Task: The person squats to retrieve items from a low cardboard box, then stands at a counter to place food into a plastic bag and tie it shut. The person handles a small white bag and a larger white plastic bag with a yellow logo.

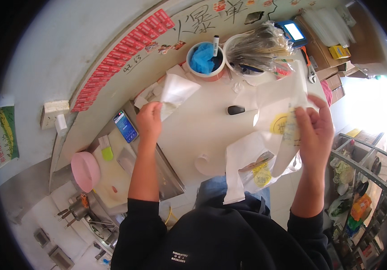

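My left hand point(149, 118) pinches the lower end of a white paper-like sheet point(180, 87) over the table's left side. On the right, my right hand point(316, 131) grips a translucent plastic bag point(303, 84) with yellow print between thumb and fingers. Below it, a white plastic carrier bag point(235, 165), also printed in yellow, hangs over the near table edge against my lap; something brownish shows through it. A black-handled tool point(236, 110) lies between my hands, its far end apparently under clear plastic. Near the front edge is a curled white strip or roll point(203, 164).
At the back stand a tub point(207, 72) with blue plastic and a marker, and another point(230, 44) holding wrapped utensils. A blue device point(293, 32) and a wrench point(311, 72) are back right. Left are a phone point(125, 125), green-handled brush point(106, 152) and pink bowl point(85, 171). A metal rack point(369, 162) stands right.
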